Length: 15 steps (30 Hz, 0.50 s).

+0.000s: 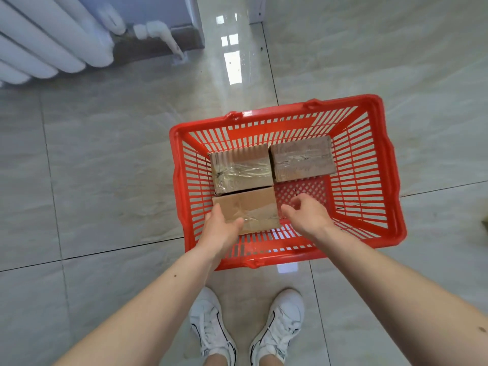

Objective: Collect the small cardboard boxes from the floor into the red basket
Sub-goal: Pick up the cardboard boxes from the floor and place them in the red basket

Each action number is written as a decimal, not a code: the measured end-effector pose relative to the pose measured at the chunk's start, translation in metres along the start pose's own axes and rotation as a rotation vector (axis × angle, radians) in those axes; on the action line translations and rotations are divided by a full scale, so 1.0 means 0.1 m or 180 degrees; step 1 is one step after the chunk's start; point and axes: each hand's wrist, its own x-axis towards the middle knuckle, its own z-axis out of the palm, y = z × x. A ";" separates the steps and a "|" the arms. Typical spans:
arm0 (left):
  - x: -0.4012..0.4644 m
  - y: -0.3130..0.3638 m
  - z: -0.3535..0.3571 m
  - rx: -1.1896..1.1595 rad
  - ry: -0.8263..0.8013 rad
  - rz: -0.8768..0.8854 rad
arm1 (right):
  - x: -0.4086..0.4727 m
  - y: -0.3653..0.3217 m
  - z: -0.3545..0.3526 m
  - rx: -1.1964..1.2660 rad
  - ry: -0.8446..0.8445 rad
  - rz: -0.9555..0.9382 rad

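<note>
Seating third cardboard box in red basket | left hand flat on it, right hand loose, empty | next: find another.

1. Basket: bright red, slatted walls, small lattice pattern on the floor panel.
2. Three boxes: brown cardboard, crossed by shiny clear tape.
3. Floor tiles: pale grey-beige, marbled veining, dark grout lines.
4. Radiator: white.
5. Shoes: white, black stripes.
</note>
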 end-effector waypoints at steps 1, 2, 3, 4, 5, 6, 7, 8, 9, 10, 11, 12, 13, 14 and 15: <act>-0.17 0.16 -0.05 -0.0008 -0.0035 0.0000 | -0.15 -0.03 -0.13 0.0077 0.0018 -0.0020; -0.38 0.35 -0.10 -0.0007 -0.0075 0.0007 | -0.31 -0.06 -0.25 0.0169 0.0035 -0.0035; -0.61 0.56 -0.16 -0.0027 -0.0107 0.0051 | -0.47 -0.07 -0.37 0.0280 0.0051 -0.0039; -0.83 0.74 -0.21 -0.0077 -0.0126 0.0090 | -0.63 -0.09 -0.49 0.0386 0.0071 -0.0045; -1.02 0.89 -0.25 -0.0130 -0.0140 0.0118 | -0.80 -0.10 -0.60 0.0471 0.0096 -0.0054; -1.20 1.03 -0.27 -0.0169 -0.0148 0.0139 | -0.98 -0.10 -0.71 0.0545 0.0129 -0.0068; -1.40 1.15 -0.30 -0.0193 -0.0152 0.0171 | -1.16 -0.11 -0.83 0.0641 0.0158 -0.0076; -1.61 1.27 -0.33 -0.0221 -0.0158 0.0224 | -1.34 -0.12 -0.95 0.0761 0.0193 -0.0089; -1.82 1.38 -0.36 -0.0254 -0.0174 0.0272 | -1.53 -0.14 -1.07 0.0878 0.0231 -0.0098; -2.03 1.49 -0.39 -0.0292 -0.0201 0.0310 | -1.72 -0.16 -1.20 0.0990 0.0267 -0.0112; -2.23 1.60 -0.41 -0.0318 -0.0223 0.0354 | -1.92 -0.18 -1.33 0.1115 0.0302 -0.0105; -2.43 1.71 -0.44 -0.0321 -0.0244 0.0424 | -2.11 -0.19 -1.47 0.1271 0.0329 -0.0090; -2.63 1.82 -0.47 -0.0308 -0.0261 0.0509 | -2.29 -0.21 -1.59 0.1465 0.0350 -0.0072; -2.83 1.94 -0.52 -0.0271 -0.0273 0.0600 | -2.47 -0.22 -1.72 0.1647 0.0376 -0.0034; -3.01 2.05 -0.56 -0.0239 -0.0294 0.0701 | -2.63 -0.21 -1.84 0.1789 0.0415 -0.0013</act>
